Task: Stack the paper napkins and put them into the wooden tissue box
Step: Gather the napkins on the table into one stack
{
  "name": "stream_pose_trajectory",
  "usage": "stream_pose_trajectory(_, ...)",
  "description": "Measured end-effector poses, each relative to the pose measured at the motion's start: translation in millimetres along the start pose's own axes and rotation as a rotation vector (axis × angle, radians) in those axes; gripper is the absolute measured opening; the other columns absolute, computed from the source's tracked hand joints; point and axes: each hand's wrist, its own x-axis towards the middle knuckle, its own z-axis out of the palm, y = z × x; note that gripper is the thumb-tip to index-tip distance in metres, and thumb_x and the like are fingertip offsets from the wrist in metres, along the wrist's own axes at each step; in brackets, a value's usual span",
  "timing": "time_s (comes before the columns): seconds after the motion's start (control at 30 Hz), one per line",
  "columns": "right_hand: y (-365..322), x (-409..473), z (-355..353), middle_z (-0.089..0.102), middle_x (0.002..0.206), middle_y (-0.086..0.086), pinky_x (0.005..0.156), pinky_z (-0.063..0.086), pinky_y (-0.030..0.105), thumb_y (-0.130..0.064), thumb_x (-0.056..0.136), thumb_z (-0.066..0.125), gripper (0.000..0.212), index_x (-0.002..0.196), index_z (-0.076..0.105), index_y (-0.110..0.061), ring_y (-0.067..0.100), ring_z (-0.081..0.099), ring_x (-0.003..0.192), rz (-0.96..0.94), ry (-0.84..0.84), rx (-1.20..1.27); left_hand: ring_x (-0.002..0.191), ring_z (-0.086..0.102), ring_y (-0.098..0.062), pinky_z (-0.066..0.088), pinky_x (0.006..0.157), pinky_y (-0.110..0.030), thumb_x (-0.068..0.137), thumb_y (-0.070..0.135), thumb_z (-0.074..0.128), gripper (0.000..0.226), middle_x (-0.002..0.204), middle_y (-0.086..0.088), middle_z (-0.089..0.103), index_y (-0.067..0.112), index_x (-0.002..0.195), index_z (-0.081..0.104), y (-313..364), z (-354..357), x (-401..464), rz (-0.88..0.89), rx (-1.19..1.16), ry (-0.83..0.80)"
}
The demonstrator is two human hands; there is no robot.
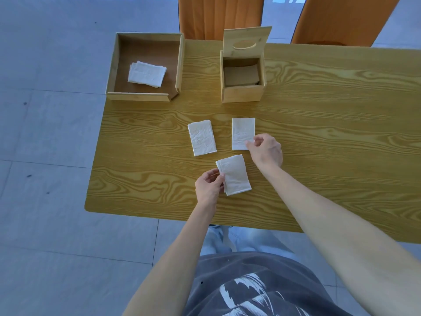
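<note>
Three folded white napkins lie on the wooden table point(319, 124). My left hand point(208, 187) pinches the left edge of the nearest napkin point(235, 175). At the lower right corner of the right napkin point(242, 132), my right hand point(266, 150) has thumb and fingers closed on the paper. The left napkin point(202, 137) lies untouched. Behind them the wooden tissue box point(242, 93) stands with its slotted lid point(246, 41) raised; its inside looks bare.
A shallow wooden tray point(139, 96) at the table's back left corner holds a small stack of napkins point(147, 74). Two orange chair backs point(219, 17) stand behind the table. The table's left edge is close to the tray.
</note>
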Motion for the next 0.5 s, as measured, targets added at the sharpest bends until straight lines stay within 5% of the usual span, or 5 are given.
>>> stream_pose_trajectory(0.27,-15,10,10,0.059,0.130,0.008,0.087,0.047,0.039,-0.049,0.087,0.067,0.059,0.133,0.052,-0.015,0.030,0.060,0.115,0.159,-0.015,-0.093,0.084,0.073,-0.015,0.061,0.073,-0.028,0.089,0.007,0.071,0.022,0.095,-0.004,0.074,0.008,0.111,0.066,8,-7,5,-0.006,-0.004,-0.002)
stream_pose_trajectory(0.5,-15,14,14,0.060,0.125,0.008,0.083,0.045,0.037,-0.043,0.087,0.069,0.039,0.117,0.064,-0.017,0.029,0.063,0.107,0.250,-0.009,-0.037,0.086,0.073,-0.017,0.062,0.077,-0.032,0.088,0.006,0.072,0.023,0.092,-0.003,0.075,0.010,0.110,0.065,11,-10,7,-0.026,-0.009,-0.025)
